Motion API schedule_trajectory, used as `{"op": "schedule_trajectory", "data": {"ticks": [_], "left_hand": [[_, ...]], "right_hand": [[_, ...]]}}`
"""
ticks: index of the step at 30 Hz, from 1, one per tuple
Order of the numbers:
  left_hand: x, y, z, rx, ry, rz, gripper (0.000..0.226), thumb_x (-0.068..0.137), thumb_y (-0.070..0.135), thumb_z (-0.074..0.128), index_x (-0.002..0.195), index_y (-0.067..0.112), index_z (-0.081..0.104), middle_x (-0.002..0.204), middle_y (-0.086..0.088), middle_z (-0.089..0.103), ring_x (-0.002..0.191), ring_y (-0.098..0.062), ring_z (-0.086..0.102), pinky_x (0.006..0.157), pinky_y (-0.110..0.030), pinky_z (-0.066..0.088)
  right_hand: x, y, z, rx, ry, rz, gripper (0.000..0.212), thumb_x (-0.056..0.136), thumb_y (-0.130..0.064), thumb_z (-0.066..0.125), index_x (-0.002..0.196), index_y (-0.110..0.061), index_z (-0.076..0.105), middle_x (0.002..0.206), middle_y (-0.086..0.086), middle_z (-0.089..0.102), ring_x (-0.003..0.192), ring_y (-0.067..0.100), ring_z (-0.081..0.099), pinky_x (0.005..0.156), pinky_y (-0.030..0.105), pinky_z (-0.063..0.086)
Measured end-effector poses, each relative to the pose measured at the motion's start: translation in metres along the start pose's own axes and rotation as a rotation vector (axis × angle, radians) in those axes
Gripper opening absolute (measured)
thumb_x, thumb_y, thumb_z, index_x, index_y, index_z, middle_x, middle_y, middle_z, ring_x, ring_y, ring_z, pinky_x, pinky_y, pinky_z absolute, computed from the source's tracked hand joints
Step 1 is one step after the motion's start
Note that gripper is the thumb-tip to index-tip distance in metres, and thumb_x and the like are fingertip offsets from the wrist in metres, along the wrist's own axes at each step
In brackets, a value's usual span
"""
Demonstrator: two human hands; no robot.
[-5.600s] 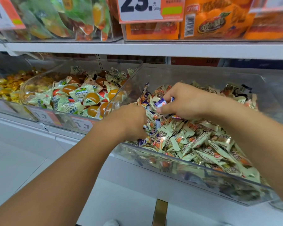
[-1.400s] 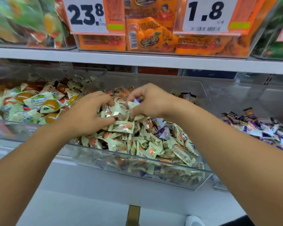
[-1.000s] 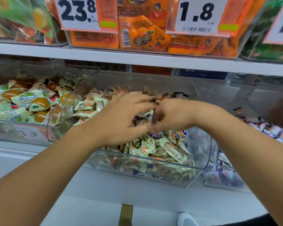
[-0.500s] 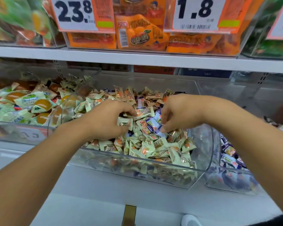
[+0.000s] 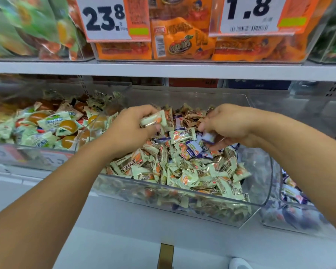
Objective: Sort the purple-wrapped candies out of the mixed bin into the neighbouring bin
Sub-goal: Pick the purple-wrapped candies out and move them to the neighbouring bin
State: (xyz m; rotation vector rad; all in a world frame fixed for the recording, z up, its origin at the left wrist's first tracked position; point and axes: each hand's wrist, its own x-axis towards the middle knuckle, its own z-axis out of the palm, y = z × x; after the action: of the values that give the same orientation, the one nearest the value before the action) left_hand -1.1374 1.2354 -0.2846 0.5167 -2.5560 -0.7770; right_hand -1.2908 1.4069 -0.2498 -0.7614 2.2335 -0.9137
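Clear plastic walls the mixed bin [image 5: 182, 208], heaped with pale green candies [image 5: 184, 177] and a few purple ones. Over it, the left hand [image 5: 130, 131] grips a green-wrapped candy [image 5: 150, 120] while the right hand [image 5: 229, 123] pinches a purple candy [image 5: 208, 137]. The neighbouring bin [image 5: 291, 216] (at right) holds purple-wrapped sweets.

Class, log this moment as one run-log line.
left hand: holds pale-green candies | right hand: pinches purple candy | over mixed bin | transfer pending
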Motion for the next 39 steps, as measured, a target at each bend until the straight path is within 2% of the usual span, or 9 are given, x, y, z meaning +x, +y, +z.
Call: {"op": "schedule_trajectory", "data": {"ticks": [4,7,14,19,23,27,31,34,39], "left_hand": [[-0.001,-0.002,0.000,0.026,0.046,-0.047,0.031,0.098,0.020,0.060,0.128,0.030,0.055,0.111,0.012,0.063,0.092,-0.015,0.060,0.069,-0.024,0.045],[-0.004,-0.002,0.005,0.083,0.040,-0.026,0.050,0.097,0.018,0.061,0.142,0.029,0.044,0.136,0.003,0.053,0.123,-0.014,0.048,0.097,-0.027,0.036],[-0.005,0.003,0.002,0.330,-0.139,0.162,0.028,0.081,0.039,0.064,0.108,0.045,0.071,0.145,0.004,0.038,0.136,-0.018,0.026,0.115,-0.046,0.025],[0.001,0.004,0.009,0.527,-0.207,0.193,0.032,0.083,0.049,0.067,0.114,0.042,0.070,0.143,0.006,0.041,0.133,-0.019,0.030,0.113,-0.048,0.030],[0.008,0.004,0.016,0.429,-0.090,0.199,0.029,0.094,0.047,0.058,0.107,0.025,0.073,0.128,0.006,0.053,0.121,-0.019,0.041,0.105,-0.044,0.036],[0.006,0.027,0.020,0.272,0.018,0.232,0.025,0.103,0.036,0.043,0.093,0.020,0.059,0.092,0.007,0.058,0.085,-0.014,0.053,0.071,-0.030,0.039],[0.004,0.044,0.037,0.178,-0.184,0.152,0.021,0.101,0.009,0.040,0.101,0.024,0.054,0.091,0.003,0.059,0.079,-0.015,0.057,0.066,-0.032,0.050],[0.008,0.047,0.051,0.419,-0.288,0.153,0.014,0.095,0.032,0.056,0.089,0.021,0.062,0.082,0.002,0.061,0.079,-0.020,0.060,0.065,-0.035,0.050],[0.017,0.058,0.062,0.608,-0.336,0.048,0.036,0.079,0.055,0.075,0.089,0.021,0.073,0.078,0.003,0.063,0.074,-0.020,0.060,0.059,-0.029,0.040]], "right_hand": [[0.005,0.000,0.009,-0.239,0.106,-0.043,0.027,0.101,-0.016,0.050,0.087,-0.004,0.071,0.066,0.006,0.049,0.050,0.019,0.043,0.052,0.030,0.048],[0.003,-0.002,0.018,-0.591,0.103,-0.129,0.050,0.092,-0.040,0.069,0.057,-0.011,0.047,0.050,-0.001,0.035,0.043,0.016,0.033,0.049,0.025,0.032],[0.011,0.000,0.035,-0.778,0.088,-0.151,0.042,0.093,-0.017,0.066,0.059,-0.012,0.041,0.057,0.002,0.039,0.049,0.018,0.036,0.049,0.028,0.035],[0.007,0.001,0.037,-0.853,-0.069,-0.172,0.036,0.086,-0.037,0.076,0.075,-0.008,0.058,0.069,0.001,0.054,0.066,0.020,0.054,0.063,0.029,0.048],[0.007,-0.003,0.025,-0.773,0.005,-0.160,0.040,0.095,-0.032,0.064,0.065,-0.012,0.047,0.059,0.001,0.041,0.051,0.017,0.040,0.049,0.024,0.038],[0.006,-0.002,-0.007,-0.505,0.026,-0.080,0.031,0.100,-0.028,0.053,0.084,-0.002,0.060,0.066,0.006,0.051,0.052,0.019,0.044,0.050,0.025,0.038],[0.004,-0.002,-0.005,-0.856,-0.042,-0.154,0.029,0.098,-0.029,0.061,0.106,-0.004,0.072,0.100,0.006,0.068,0.083,0.024,0.064,0.072,0.034,0.053],[0.004,0.001,0.009,-1.046,-0.103,-0.147,0.039,0.084,-0.045,0.075,0.103,-0.011,0.072,0.104,0.003,0.070,0.095,0.023,0.066,0.083,0.034,0.056],[0.010,0.010,0.015,-0.997,0.000,-0.172,0.014,0.089,-0.025,0.071,0.089,-0.011,0.066,0.076,0.000,0.061,0.069,0.019,0.059,0.065,0.032,0.054]]}}
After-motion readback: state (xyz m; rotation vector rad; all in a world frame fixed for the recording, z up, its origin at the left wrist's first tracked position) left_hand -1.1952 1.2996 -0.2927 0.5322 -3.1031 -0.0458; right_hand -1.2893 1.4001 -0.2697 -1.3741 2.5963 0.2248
